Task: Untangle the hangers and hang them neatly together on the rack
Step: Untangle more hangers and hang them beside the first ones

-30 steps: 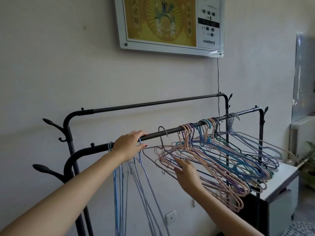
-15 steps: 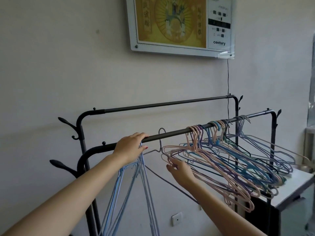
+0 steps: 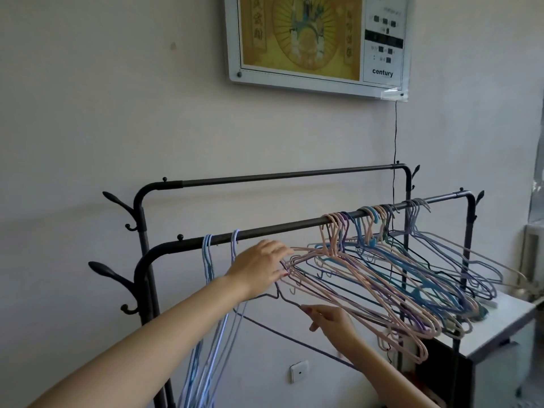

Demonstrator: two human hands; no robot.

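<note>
A black two-bar rack stands by the wall; its front bar [image 3: 279, 228] carries the hangers. Light blue hangers [image 3: 207, 260] hang straight down at the left end. A tangled bunch of pink, purple and blue hangers [image 3: 382, 278] fans out to the right, tilted nearly flat. A dark purple hanger [image 3: 294, 340] is off the bar, below the bunch. My left hand [image 3: 259, 267] reaches into the left tips of the tangled bunch, fingers fairly straight. My right hand [image 3: 332, 322] pinches the dark purple hanger's wire near its neck.
The rear bar [image 3: 279, 175] of the rack carries nothing. Coat hooks [image 3: 114, 201] stick out at the rack's left post. A white cabinet [image 3: 500, 328] stands under the hanger tips at right. A framed picture [image 3: 318, 42] hangs above, its cord [image 3: 395, 131] dropping behind the rack.
My left hand let go of the light blue hangers, which now hang on the bar, and moved right to the bunch. The dark purple hanger came off the bar in my right hand.
</note>
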